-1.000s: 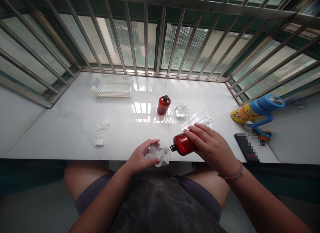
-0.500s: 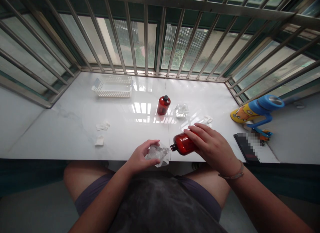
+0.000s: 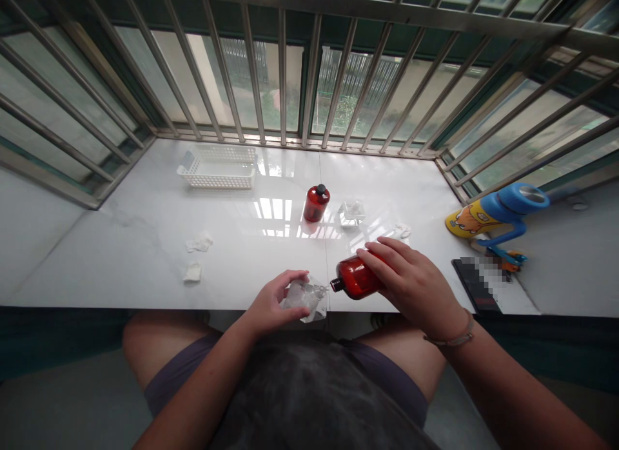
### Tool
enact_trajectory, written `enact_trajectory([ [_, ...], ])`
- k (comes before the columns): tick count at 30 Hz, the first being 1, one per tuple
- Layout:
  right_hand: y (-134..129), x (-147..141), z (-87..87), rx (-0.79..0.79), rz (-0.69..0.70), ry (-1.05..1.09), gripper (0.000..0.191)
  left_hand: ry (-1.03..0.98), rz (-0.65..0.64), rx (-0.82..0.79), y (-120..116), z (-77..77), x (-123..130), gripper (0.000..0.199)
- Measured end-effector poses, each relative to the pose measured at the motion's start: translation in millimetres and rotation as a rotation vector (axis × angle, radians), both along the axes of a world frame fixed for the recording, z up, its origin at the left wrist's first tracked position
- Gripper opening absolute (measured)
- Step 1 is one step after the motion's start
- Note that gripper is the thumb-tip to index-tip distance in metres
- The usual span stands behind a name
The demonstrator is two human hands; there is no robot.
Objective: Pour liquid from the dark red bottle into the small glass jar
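Observation:
My left hand [image 3: 280,303] is closed around a small clear glass bottle [image 3: 305,298], tilted with its narrow neck to the right. My right hand [image 3: 411,282] grips a reddish-brown bottle [image 3: 360,277] by its body. This bottle lies nearly level, uncapped, its black threaded mouth close to the clear bottle's neck. Whether liquid runs between the two mouths is too small to tell. Beyond the hands, a second reddish-brown bottle [image 3: 316,204] stands upright with a black cap. Just right of it sits a clear square glass container [image 3: 352,213].
A white perforated basket [image 3: 217,179] stands at the back left of the white table [image 3: 130,256]. Crumpled tissues [image 3: 199,242] lie at left. To the right are a blue and yellow flask [image 3: 483,211] and a dark phone [image 3: 474,285]. Metal bars [image 3: 283,76] line the window.
Both hands keep their hold with almost no movement. The reddish-brown bottle in my right hand has shifted very slightly to the right.

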State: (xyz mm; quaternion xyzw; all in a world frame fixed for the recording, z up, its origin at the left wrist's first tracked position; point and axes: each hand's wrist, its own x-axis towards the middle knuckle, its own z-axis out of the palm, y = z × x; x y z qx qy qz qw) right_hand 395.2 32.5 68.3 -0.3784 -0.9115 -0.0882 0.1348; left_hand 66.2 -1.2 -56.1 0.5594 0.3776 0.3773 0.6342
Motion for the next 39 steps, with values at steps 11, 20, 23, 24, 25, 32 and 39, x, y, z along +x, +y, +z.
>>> enact_trajectory([
  [11, -1.0, -0.9, 2.4, -0.001, -0.004, 0.001, 0.062, 0.002, 0.0, -0.003, -0.8, -0.2, -0.2, 0.074],
  [20, -0.5, -0.4, 3.4, 0.015, 0.0, -0.022, 0.06, -0.014, 0.002, -0.013, -1.2, -1.1, -0.1, 0.075],
  [23, -0.3, 0.0, 3.8, 0.027, 0.002, -0.035, 0.058, -0.013, 0.005, -0.009, -1.4, -0.6, -0.1, 0.074],
  [24, -0.2, 0.0, 3.9, 0.032, 0.004, -0.039, 0.057, -0.011, 0.006, -0.008, -1.4, 0.0, -0.1, 0.074],
  [25, -0.2, 0.1, 4.1, 0.035, 0.005, -0.042, 0.057, -0.007, 0.004, -0.008, -1.3, 0.7, -0.2, 0.074],
  [32, -0.4, -0.4, 5.3, 0.028, -0.003, -0.042, 0.058, -0.002, -0.007, -0.016, -0.8, 3.2, -0.5, 0.074],
  [39, -0.5, -0.7, 7.2, 0.026, 0.003, -0.032, 0.06, 0.002, -0.005, -0.016, -1.2, 2.3, -0.5, 0.073],
])
